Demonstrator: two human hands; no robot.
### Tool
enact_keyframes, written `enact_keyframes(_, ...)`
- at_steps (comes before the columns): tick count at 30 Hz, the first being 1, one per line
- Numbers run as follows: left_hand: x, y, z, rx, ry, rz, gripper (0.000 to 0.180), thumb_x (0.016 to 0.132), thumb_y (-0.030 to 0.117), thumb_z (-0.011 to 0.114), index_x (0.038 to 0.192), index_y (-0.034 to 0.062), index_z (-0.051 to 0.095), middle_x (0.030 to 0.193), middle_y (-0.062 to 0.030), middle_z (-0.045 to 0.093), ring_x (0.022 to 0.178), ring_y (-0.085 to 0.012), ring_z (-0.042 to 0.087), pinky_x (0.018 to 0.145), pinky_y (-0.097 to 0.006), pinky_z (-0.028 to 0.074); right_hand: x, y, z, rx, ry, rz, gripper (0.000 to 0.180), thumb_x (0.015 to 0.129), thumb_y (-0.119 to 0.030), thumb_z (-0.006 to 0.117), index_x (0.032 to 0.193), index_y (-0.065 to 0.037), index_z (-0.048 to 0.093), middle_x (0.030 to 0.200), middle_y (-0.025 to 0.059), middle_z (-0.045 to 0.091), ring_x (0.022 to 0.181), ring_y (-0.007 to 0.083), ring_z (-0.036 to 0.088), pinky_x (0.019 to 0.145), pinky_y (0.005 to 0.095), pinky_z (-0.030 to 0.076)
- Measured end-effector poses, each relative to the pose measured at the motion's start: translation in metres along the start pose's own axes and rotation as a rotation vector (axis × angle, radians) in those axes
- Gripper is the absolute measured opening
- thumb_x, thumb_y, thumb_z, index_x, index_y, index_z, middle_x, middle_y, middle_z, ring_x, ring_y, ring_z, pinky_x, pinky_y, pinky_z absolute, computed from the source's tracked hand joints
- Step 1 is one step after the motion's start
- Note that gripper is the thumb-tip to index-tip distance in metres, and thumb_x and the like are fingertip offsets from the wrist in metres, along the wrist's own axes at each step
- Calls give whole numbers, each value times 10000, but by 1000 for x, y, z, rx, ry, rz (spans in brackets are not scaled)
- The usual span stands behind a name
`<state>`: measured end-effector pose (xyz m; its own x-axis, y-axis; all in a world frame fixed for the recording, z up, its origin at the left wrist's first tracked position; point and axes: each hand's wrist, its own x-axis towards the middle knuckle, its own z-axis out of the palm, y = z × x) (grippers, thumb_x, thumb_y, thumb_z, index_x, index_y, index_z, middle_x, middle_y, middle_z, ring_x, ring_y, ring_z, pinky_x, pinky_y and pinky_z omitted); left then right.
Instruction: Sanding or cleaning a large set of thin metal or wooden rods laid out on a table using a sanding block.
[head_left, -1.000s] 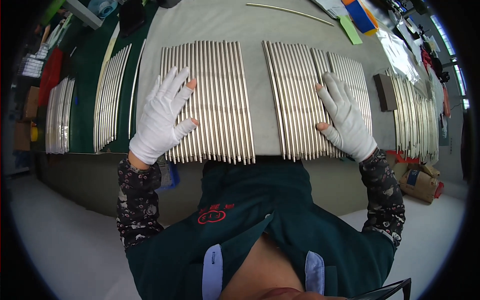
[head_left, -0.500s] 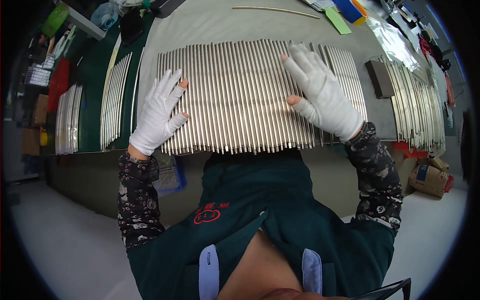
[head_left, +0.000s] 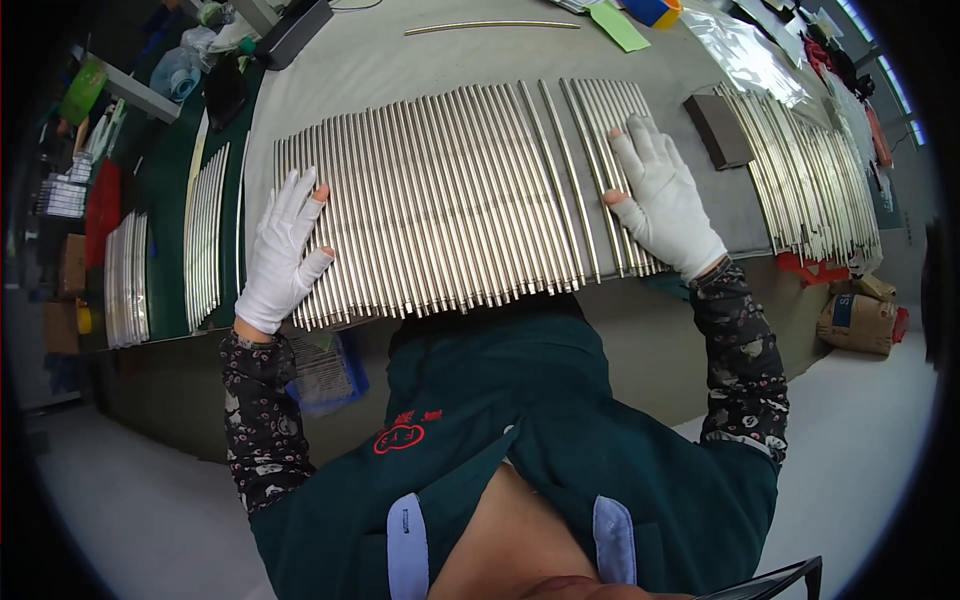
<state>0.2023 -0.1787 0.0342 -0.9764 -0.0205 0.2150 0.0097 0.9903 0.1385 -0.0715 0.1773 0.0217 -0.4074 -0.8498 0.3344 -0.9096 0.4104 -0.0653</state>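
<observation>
A wide row of shiny metal rods (head_left: 430,200) lies side by side on the grey tabletop in front of me. My left hand (head_left: 284,250), in a white glove with some fingertips bare, rests flat with fingers stretched on the row's left end. My right hand (head_left: 662,200), gloved the same way, lies with fingers apart over a smaller group of rods (head_left: 608,120) at the right. Between the large row and that group, a couple of single rods (head_left: 560,170) lie with gaps around them. Neither hand grasps a rod.
To the right are a dark block (head_left: 720,132) and another bundle of rods (head_left: 800,180). On the green surface at left lie two more rod groups (head_left: 207,235). One long rod (head_left: 490,26) lies crosswise at the back, near a green paper strip (head_left: 620,27) and a tape roll (head_left: 655,10).
My right hand has come off the large row onto the smaller group at the right, and gaps now show between the two. My left hand stays at the left end. The whole view has shifted.
</observation>
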Motion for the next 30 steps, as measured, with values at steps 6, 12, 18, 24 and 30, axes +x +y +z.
enact_keyframes(6,6,7,-2,-18,-25,-22,717,929,600,373,1445,102,359,1488,-180,325,1382,-387,276,1133,-497,196,9,-25,-4,299,-21,-191,702,924,-570,382,1314,12,437,1342,257,424,1261,427,392,1063,482,320)
enact_keyframes(12,48,39,-17,136,-96,153,742,913,603,386,1441,83,346,1476,-193,330,1359,-394,309,1117,-546,194,-14,17,3,260,106,-5,716,932,-593,345,1287,18,460,1295,260,458,1189,444,442,1003,472,378)
enact_keyframes(18,112,110,1,30,-229,422,701,817,404,607,1395,71,391,1459,-189,348,1346,-383,338,1111,-532,229,-24,25,7,219,135,5,629,934,-520,411,1275,4,481,1304,244,476,1215,415,442,1043,464,348)
enact_keyframes(24,150,150,37,66,-328,649,688,919,521,405,1441,83,318,1484,-207,305,1360,-397,308,1112,-564,186,-31,29,10,557,252,75,459,921,-324,537,1250,-5,532,1218,214,575,1210,380,489,1083,443,332)
enact_keyframes(30,171,160,48,-39,-300,711,688,934,533,357,1450,81,298,1484,-197,317,1382,-374,285,1115,-566,169,-36,30,3,928,188,237,439,987,-319,465,1288,-6,532,1295,109,576,1251,229,481,1098,344,296)
